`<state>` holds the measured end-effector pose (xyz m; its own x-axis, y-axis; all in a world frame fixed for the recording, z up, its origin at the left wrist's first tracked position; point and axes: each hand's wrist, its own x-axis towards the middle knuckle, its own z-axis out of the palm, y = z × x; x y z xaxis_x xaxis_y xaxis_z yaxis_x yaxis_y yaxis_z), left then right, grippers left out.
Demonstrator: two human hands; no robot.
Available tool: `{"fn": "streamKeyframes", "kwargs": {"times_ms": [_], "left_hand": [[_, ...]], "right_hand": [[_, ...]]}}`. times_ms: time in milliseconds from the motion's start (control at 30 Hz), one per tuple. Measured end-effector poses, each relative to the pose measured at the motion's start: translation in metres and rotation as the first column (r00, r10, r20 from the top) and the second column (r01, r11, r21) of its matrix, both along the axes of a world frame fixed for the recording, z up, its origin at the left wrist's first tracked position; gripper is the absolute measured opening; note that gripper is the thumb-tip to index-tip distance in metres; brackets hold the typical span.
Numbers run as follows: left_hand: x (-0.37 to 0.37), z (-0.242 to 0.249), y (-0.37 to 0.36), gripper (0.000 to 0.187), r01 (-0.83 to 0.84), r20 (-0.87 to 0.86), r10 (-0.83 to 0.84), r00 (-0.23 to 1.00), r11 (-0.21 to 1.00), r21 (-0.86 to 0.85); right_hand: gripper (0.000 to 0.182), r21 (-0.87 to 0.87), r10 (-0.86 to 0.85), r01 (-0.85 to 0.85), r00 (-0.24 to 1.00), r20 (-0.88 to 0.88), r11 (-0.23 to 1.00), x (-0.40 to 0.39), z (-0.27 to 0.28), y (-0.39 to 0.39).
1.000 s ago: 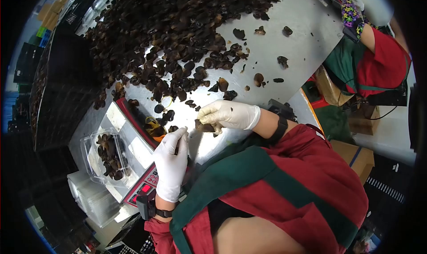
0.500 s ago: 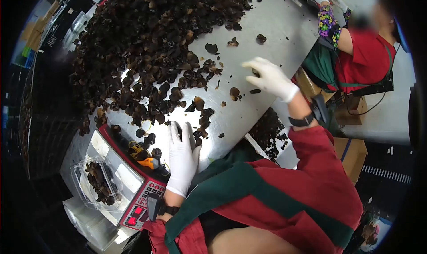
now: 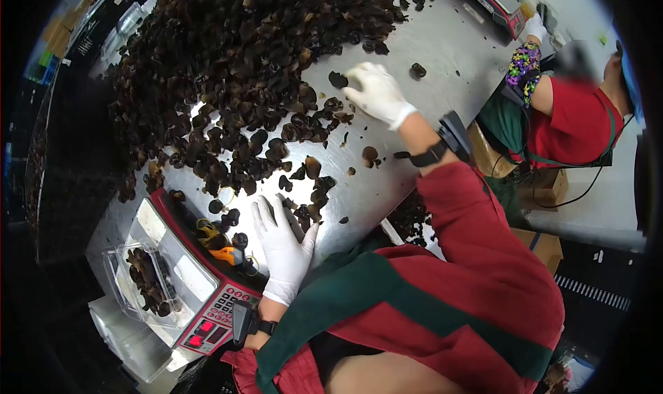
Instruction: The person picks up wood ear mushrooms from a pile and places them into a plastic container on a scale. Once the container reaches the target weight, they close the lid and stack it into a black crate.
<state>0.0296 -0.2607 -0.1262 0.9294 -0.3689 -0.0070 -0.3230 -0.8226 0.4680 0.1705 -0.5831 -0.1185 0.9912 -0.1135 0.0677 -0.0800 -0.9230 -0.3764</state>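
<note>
My left hand [image 3: 282, 252], in a white glove, lies on the metal table with its fingers spread. Dark wood ear mushroom pieces [image 3: 304, 216] sit between and beside its thumb and forefinger. Farther out, my right hand [image 3: 378, 93], gloved too, is low over the table, its thumb and forefinger parted. Right at those fingertips lies a flat dark wood ear piece [image 3: 338, 80]. Whatever is under the right palm is hidden. A big heap of wood ear mushrooms [image 3: 228, 62] spreads beyond both hands.
A red scale [image 3: 224, 304] at the lower left carries a clear plastic box [image 3: 114, 283] of mushrooms. Orange-handled scissors [image 3: 228, 254] lie beside it. More clear boxes [image 3: 131, 339] are stacked below. At the right, a co-worker [image 3: 577, 128] reaches toward another scale [image 3: 483, 7].
My right hand has moved left and away from me, toward the heap's edge. The left hand stays in place, thumb spread slightly wider. The view has shifted a little, and the co-worker's arm has moved.
</note>
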Motion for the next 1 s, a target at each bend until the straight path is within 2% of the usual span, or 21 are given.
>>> {"fn": "streamKeyframes", "kwargs": {"times_ms": [33, 100, 167, 233, 367, 433, 500, 633, 700, 767, 800, 867, 900, 967, 1000], "left_hand": [[0.000, -0.003, -0.005, 0.089, -0.001, 0.029, 0.001, 1.000, 1.000, 0.003], [0.007, -0.010, -0.017, 0.089, 0.001, 0.067, 0.001, 0.998, 0.999, -0.043], [0.018, -0.013, -0.033, 0.088, 0.014, 0.105, -0.005, 0.994, 0.996, -0.088], [0.028, -0.021, -0.051, 0.085, 0.021, 0.142, -0.002, 0.990, 0.991, -0.135], [0.047, -0.030, -0.081, 0.082, 0.022, 0.237, 0.005, 0.971, 0.993, -0.113], [0.048, -0.033, -0.096, 0.081, 0.006, 0.209, 0.041, 0.977, 0.975, -0.220], [0.039, -0.038, -0.110, 0.077, 0.015, 0.195, 0.028, 0.980, 0.977, -0.214], [0.011, -0.037, -0.143, 0.071, 0.160, 0.100, -0.135, 0.986, 0.937, -0.311], [-0.012, -0.045, -0.178, 0.070, 0.329, 0.138, -0.299, 0.944, 0.854, -0.404], [-0.024, -0.030, -0.197, 0.070, 0.446, 0.116, -0.442, 0.890, 0.786, -0.429], [-0.028, -0.026, -0.205, 0.069, 0.486, 0.069, -0.520, 0.851, 0.731, -0.479], [-0.034, -0.020, -0.218, 0.068, 0.540, 0.000, -0.651, 0.759, 0.630, -0.558], [-0.037, -0.017, -0.219, 0.068, 0.539, -0.022, -0.688, 0.725, 0.588, -0.603], [-0.037, -0.005, -0.213, 0.066, 0.533, -0.100, -0.734, 0.671, 0.572, -0.623], [-0.031, 0.001, -0.206, 0.063, 0.556, -0.061, -0.718, 0.693, 0.587, -0.588]], "right_hand": [[0.041, 0.020, -0.063, 0.062, 0.997, 0.047, 0.998, -0.012, -0.011, -0.011], [0.035, 0.083, 0.049, -0.072, 0.965, 0.257, 0.994, -0.026, -0.032, -0.022], [0.029, 0.288, 0.208, -0.304, 0.924, 0.320, 0.908, -0.024, -0.041, -0.013], [0.027, 0.483, 0.344, -0.410, 0.912, 0.223, 0.774, -0.021, -0.035, 0.005], [0.029, 0.465, 0.557, -0.613, 0.785, 0.270, 0.639, -0.006, -0.043, 0.031], [0.027, 0.612, 0.623, -0.564, 0.769, 0.145, 0.554, -0.011, -0.030, 0.032], [0.028, 0.635, 0.650, -0.559, 0.751, 0.114, 0.534, -0.019, -0.028, 0.026], [0.019, 0.580, 0.630, -0.603, 0.753, 0.189, 0.547, -0.064, -0.023, -0.024], [0.018, 0.598, 0.529, -0.513, 0.832, 0.169, 0.616, -0.120, -0.018, -0.067], [0.018, 0.579, 0.409, -0.375, 0.909, 0.078, 0.724, -0.159, -0.013, -0.095], [0.018, 0.577, 0.399, -0.367, 0.914, 0.076, 0.730, -0.177, -0.008, -0.105], [0.017, 0.655, 0.175, -0.053, 0.977, -0.122, 0.754, -0.209, 0.003, -0.120], [0.017, 0.651, 0.161, -0.043, 0.979, -0.122, 0.757, -0.221, 0.004, -0.130], [0.015, 0.483, 0.070, 0.022, 0.983, -0.170, 0.875, -0.239, 0.005, -0.146], [0.014, 0.420, 0.033, 0.037, 0.987, -0.157, 0.907, -0.243, 0.003, -0.151]]}}
